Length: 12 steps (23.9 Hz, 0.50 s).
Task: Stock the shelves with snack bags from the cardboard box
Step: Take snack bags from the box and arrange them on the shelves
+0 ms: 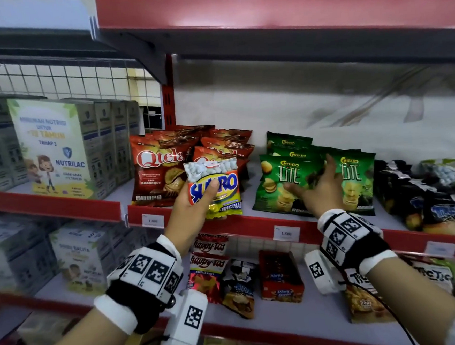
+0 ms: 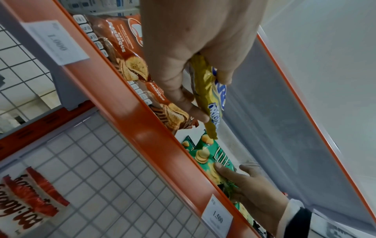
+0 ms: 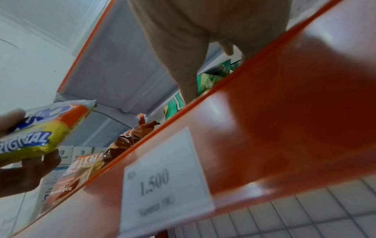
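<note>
From the head camera, the left hand (image 1: 190,211) pinches a Sukro bag (image 1: 213,188), thumb across its front and fingers behind, and holds it upright just above the red shelf lip (image 1: 254,225), in front of the Qtela bags (image 1: 159,174) and to the left of the green Chitato Lite bags (image 1: 283,184). The right hand (image 1: 318,190) lies spread and flat against those green bags, fingers straight, holding nothing; it appears to be pushing them aside or steadying them. The step in hand seems to be placing this one bag, with the gap between the Qtela bags and the Chitato Lite bags as the likely spot. From the left wrist, the bag shows edge-on, clamped between thumb and fingers above the shelf lip, not resting on the shelf, with the right hand's fingers on a green bag further along the lip. From the right wrist, the palm fills the top of the frame and its fingers are mostly hidden past the lip, while the Sukro bag hangs off to the left of the 1.500 price tag (image 3: 165,180). The next move calls for lowering the bag behind the lip and standing it face out. The cardboard box is not in view.
</note>
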### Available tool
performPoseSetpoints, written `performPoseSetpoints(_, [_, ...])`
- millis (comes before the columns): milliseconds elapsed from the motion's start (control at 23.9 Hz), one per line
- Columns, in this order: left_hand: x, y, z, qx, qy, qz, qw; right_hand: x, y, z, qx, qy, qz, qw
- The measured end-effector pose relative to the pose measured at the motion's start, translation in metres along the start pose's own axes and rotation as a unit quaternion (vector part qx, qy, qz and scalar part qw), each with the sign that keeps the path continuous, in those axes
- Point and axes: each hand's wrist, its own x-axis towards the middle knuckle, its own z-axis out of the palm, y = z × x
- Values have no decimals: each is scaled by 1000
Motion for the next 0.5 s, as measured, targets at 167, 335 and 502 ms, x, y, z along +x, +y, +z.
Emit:
performPoseSetpoints(167, [0,-3,-7,-3,4,-22,1000,-14,-14,6,-70,125,-112,983])
performPoseSetpoints(335, [0,0,-24,5,12,-21,1000,-43,-54,32,122,-30,-237,963])
performPoseSetpoints(502, [-6,3,-43,2,4,-17,1000,-70,-87,63,283,-292,-87,909])
